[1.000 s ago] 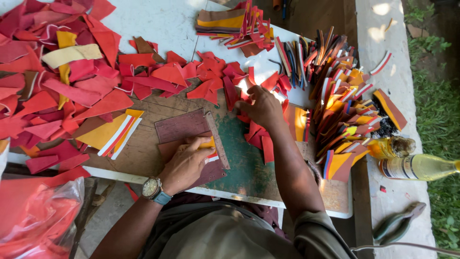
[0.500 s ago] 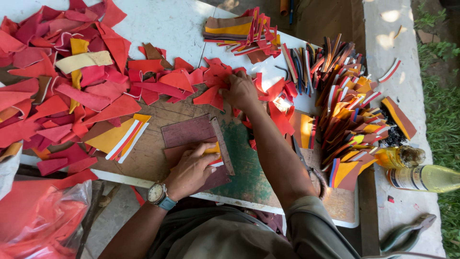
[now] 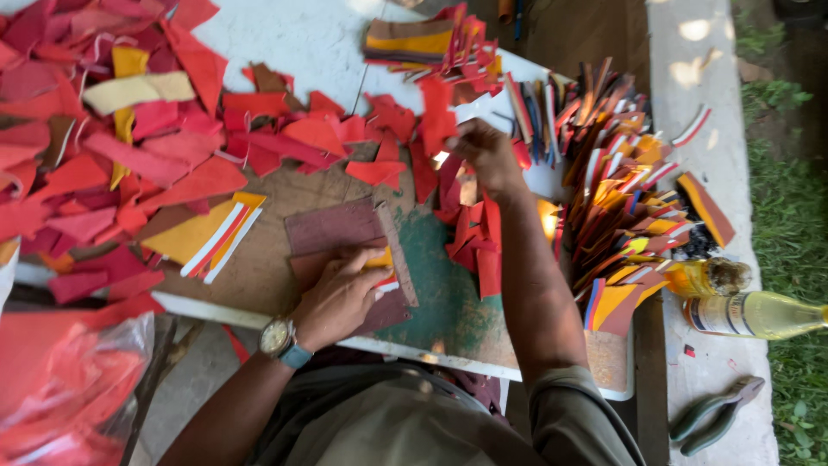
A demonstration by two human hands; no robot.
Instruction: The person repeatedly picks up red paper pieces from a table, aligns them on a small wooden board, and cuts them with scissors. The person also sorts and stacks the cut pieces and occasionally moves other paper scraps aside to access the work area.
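My left hand point(image 3: 341, 293), with a wristwatch on its wrist, presses down on a small yellow and white layered piece point(image 3: 380, 259) that lies on a dark maroon sheet point(image 3: 332, 226) on the wooden work board point(image 3: 259, 276). My right hand point(image 3: 486, 154) reaches forward into the scattered red scraps and grips a tall red scrap point(image 3: 436, 116), lifting it off the pile. A green patch point(image 3: 444, 293) covers the board right of the maroon sheet.
Red, pink and yellow offcuts point(image 3: 103, 147) cover the table's left and back. Multicoloured strips point(image 3: 621, 198) are heaped at the right. Two yellowish bottles point(image 3: 750, 315) and green-handled pliers point(image 3: 711, 414) lie on the concrete ledge. A plastic bag point(image 3: 69, 380) of red scraps sits lower left.
My right hand has moved forward from near the maroon sheet into the red scraps and picked one up. The left hand stays pressed on the yellow piece.
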